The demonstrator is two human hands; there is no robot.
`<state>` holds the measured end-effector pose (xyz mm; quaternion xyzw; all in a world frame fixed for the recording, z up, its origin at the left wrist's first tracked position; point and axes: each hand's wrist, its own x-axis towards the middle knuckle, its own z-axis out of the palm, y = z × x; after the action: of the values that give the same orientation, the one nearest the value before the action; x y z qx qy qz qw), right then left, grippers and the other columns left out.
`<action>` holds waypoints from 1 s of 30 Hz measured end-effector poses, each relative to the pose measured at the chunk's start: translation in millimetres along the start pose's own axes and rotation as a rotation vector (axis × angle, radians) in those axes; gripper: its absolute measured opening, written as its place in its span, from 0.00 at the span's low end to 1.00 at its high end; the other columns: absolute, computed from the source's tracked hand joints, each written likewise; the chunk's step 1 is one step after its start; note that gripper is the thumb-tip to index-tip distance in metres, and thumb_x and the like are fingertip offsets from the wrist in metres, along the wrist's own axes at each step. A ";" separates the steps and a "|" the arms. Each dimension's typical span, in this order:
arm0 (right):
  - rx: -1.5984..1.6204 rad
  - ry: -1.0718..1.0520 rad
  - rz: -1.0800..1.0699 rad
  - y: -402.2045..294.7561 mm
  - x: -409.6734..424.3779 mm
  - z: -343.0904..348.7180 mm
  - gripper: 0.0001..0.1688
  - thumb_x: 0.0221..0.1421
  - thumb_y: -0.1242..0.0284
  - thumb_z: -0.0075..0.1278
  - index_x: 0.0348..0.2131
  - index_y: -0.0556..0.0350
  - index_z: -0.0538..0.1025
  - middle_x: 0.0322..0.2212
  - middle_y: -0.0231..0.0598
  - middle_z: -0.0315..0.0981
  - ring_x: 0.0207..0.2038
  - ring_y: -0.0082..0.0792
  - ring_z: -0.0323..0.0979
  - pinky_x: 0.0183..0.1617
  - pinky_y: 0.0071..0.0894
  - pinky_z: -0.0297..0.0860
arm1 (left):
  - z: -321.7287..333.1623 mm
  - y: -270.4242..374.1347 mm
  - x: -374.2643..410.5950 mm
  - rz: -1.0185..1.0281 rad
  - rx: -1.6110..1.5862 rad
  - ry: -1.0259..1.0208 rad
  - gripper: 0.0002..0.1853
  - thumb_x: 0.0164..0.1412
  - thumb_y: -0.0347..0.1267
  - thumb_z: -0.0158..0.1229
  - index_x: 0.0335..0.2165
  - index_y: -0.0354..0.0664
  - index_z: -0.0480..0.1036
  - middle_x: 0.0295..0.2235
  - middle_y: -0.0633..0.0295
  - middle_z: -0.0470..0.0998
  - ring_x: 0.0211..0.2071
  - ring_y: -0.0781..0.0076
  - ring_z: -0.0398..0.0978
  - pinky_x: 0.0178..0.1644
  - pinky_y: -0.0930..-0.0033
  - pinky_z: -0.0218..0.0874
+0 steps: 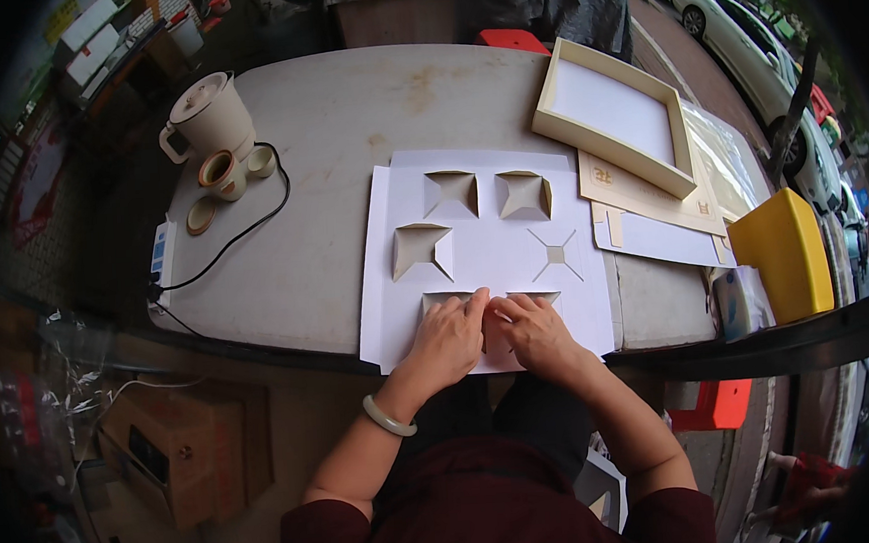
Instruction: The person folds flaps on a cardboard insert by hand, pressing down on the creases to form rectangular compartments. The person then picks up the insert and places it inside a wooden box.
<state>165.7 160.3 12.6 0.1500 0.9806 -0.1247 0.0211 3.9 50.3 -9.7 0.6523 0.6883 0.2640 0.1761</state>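
Observation:
A white die-cut cardboard sheet [507, 237] lies at the table's front edge. Three of its openings have folded flaps behind my hands, and a further cross-shaped cut at the right lies flat. My left hand [450, 338], with a pale bangle on the wrist, rests over a lower left opening, its index finger stretched out. Close beside it, my right hand [531, 329] bends its fingers at the inner edge of the lower right opening. The fingertips of both hands nearly meet. What lies under them is mostly hidden, so whether either one grips a flap does not show.
A cream electric kettle [212, 117], small cups [223, 172] and a power strip [161, 251] with a black cord stand at the left. An open shallow box [612, 119], printed cardboard [646, 195] and a yellow container [781, 258] are at the right.

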 end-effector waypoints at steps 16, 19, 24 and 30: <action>-0.093 0.077 -0.072 -12.7 -29.1 11.3 0.22 0.47 0.76 0.52 0.45 0.53 0.78 0.54 0.40 0.69 0.60 0.46 0.63 0.53 0.45 0.63 | 17.4 13.7 -4.4 0.138 0.534 0.060 0.29 0.56 0.28 0.53 0.56 0.28 0.66 0.47 0.61 0.76 0.38 0.66 0.71 0.42 0.62 0.58; -0.040 0.064 -0.073 -19.3 -34.8 7.7 0.21 0.47 0.73 0.54 0.44 0.54 0.78 0.54 0.43 0.68 0.59 0.45 0.63 0.51 0.45 0.63 | 16.9 14.6 -2.8 0.114 0.551 -0.002 0.28 0.56 0.27 0.52 0.56 0.27 0.65 0.47 0.61 0.76 0.39 0.66 0.71 0.42 0.62 0.58; 0.060 0.222 -0.022 -35.4 -39.1 5.3 0.21 0.48 0.69 0.57 0.43 0.56 0.76 0.54 0.47 0.66 0.59 0.43 0.63 0.48 0.47 0.64 | -4.5 16.9 3.0 0.041 0.380 -0.121 0.29 0.56 0.24 0.53 0.57 0.32 0.65 0.45 0.59 0.77 0.40 0.63 0.71 0.44 0.60 0.59; -0.004 0.387 0.049 -29.9 -21.1 24.5 0.19 0.49 0.71 0.56 0.42 0.57 0.76 0.52 0.45 0.68 0.57 0.43 0.64 0.48 0.47 0.63 | -30.6 -2.1 1.9 0.070 -0.106 0.111 0.23 0.56 0.20 0.52 0.52 0.34 0.69 0.41 0.51 0.77 0.43 0.54 0.73 0.50 0.55 0.65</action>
<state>177.0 120.4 -2.4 0.1948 0.9627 -0.0909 -0.1645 -15.9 48.1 13.7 0.6501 0.6588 0.3419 0.1626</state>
